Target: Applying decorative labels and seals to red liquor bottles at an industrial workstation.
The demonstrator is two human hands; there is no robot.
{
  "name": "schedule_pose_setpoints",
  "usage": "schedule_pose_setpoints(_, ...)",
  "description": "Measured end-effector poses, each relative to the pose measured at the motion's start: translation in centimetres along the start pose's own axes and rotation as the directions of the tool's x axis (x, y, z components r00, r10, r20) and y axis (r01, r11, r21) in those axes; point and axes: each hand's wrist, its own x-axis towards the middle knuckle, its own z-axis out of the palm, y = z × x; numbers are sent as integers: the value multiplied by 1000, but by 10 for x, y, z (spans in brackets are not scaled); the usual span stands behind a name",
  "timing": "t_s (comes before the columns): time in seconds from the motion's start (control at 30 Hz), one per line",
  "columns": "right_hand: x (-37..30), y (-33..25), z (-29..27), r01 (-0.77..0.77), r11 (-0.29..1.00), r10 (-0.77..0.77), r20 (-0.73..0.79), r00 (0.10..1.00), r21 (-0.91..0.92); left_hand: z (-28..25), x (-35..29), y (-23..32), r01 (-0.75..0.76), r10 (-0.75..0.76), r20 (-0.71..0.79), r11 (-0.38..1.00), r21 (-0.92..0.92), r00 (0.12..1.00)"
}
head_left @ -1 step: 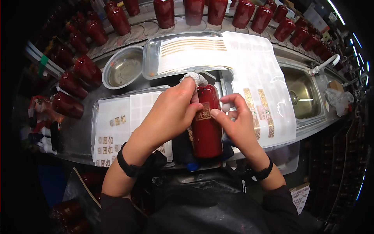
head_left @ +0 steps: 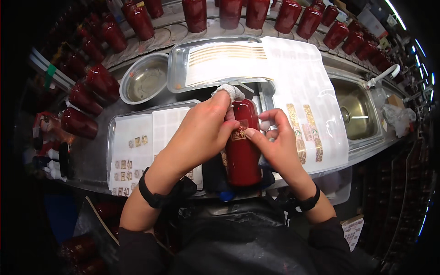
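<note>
"Bottles, dark red and glossy, came first?"

"Yes, tilted at the far left of the red bottle, which lay between the two hands, its base toward the person."

"And the metal bowl?"

"Left of the red bottle and beyond it. Its bottom shone, though I couldn't tell whether liquid lay inside."

"Then the lower tray?"

"Left of the red bottle too. White sheets filled it, some bearing small gold and grey decals."

"How was the left hand?"

"At the red bottle's left, partly closed, with its thumb at the left edge of a gold-framed label. A white cloth bunched at its far fingers; I couldn't tell how firmly it held either."

"What did the upper tray hold?"

"It sat beyond the red bottle, with a sheet of long gold strips in it."

"Where was the label itself?"

"On the red bottle's upward face, between the thumbs."

"And the right hand?"

"At the red bottle's right, fingers loosely curled, thumb at the label's right edge. Whether it pinched the label, I couldn't tell."

"Farther over?"

"Right of the red bottle spread a broad white sheet with two ornate gold decals. Farthest right of it was a steel sink, a round drain in its bottom and a white tap at its far corner."
</note>
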Motion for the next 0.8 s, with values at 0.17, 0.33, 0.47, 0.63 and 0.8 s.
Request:
schedule_pose_setpoints(0.17, 5, 8, 0, -28, 991, 21, 59, 998, 128, 8, -12, -6, 168, -205, -183, 966, -196, 962)
schedule_pose_setpoints(0.33, 3, 4, -3, -117, 925, 80, 118, 990, 361, 34, -43, -30, 277, -428, -273, 847, -454, 861)
schedule_pose_setpoints(0.47, 0, 6, -2, -104, 938, 65, 128, 990, 330, 49, -46, -15, 252, -459, -9, 505, -826, 888)
schedule_pose_setpoints(0.63, 0, 4, 2, -89, 948, 56, 116, 992, 305, 53, -44, -14, 251, -463, 15, 452, -856, 886)
schedule_pose_setpoints(0.8, -1, 7, 0, -130, 936, 86, 148, 985, 327, 52, -44, -12, 240, -463, 11, 439, -866, 886)
